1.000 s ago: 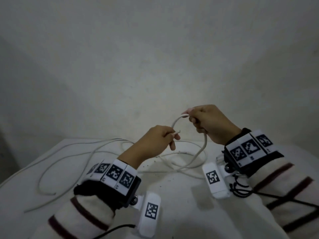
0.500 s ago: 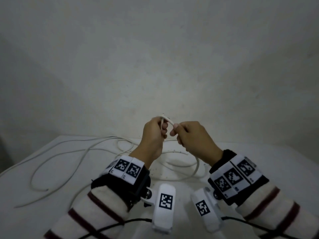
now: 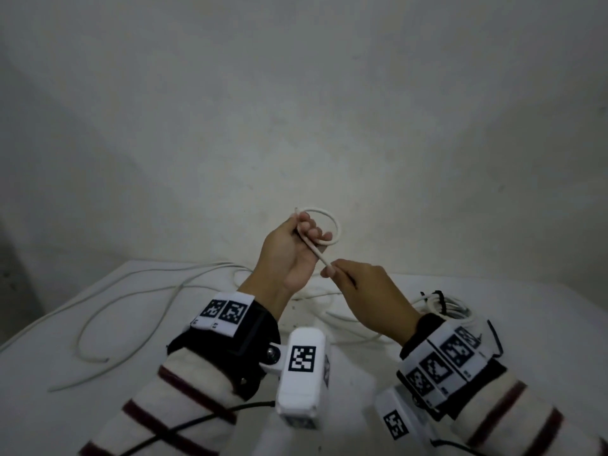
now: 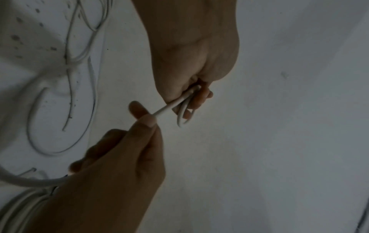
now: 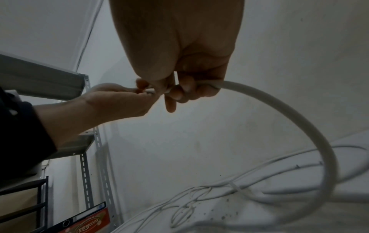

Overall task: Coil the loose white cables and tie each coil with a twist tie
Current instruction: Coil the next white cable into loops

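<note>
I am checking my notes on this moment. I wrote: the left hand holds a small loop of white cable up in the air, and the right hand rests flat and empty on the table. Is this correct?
Not quite. The left hand does hold the small loop of white cable in the air, but the right hand is neither flat nor empty: it is raised and pinches the same cable just below the loop. The head view shows it.

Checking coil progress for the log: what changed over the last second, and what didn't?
The left hand rose and now holds a closed small loop of the white cable; a second ago the cable only arched between the hands. The right hand dropped below the left and pinches the cable further along. The loose cables on the table lie as before.
</note>
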